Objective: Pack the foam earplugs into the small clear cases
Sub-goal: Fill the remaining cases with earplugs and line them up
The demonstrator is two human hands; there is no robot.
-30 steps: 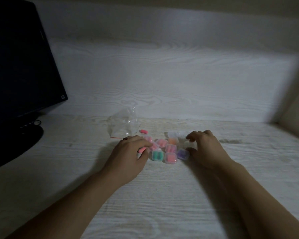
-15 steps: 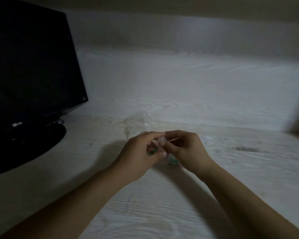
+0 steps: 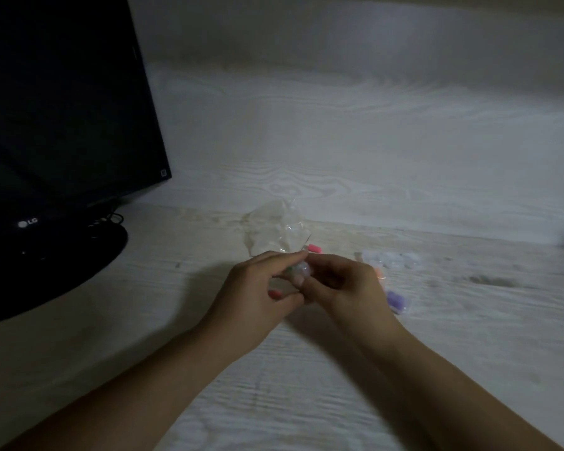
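Both hands are now lifted together above the desk (image 3: 339, 369); one second ago they were resting apart on the group of cases. The left hand (image 3: 258, 297) and the right hand (image 3: 345, 288) pinch one small clear case (image 3: 298, 271) between their curled fingertips, with something green faintly visible in it. I judge they are opening or closing it, so one packing step is under way. Just right of the hands lie the purple case (image 3: 396, 301) and empty cases (image 3: 388, 260). Behind the fingers a loose pink earplug (image 3: 315, 248) waits beside the plastic bag (image 3: 274, 229), with the monitor (image 3: 62, 109) farther left.
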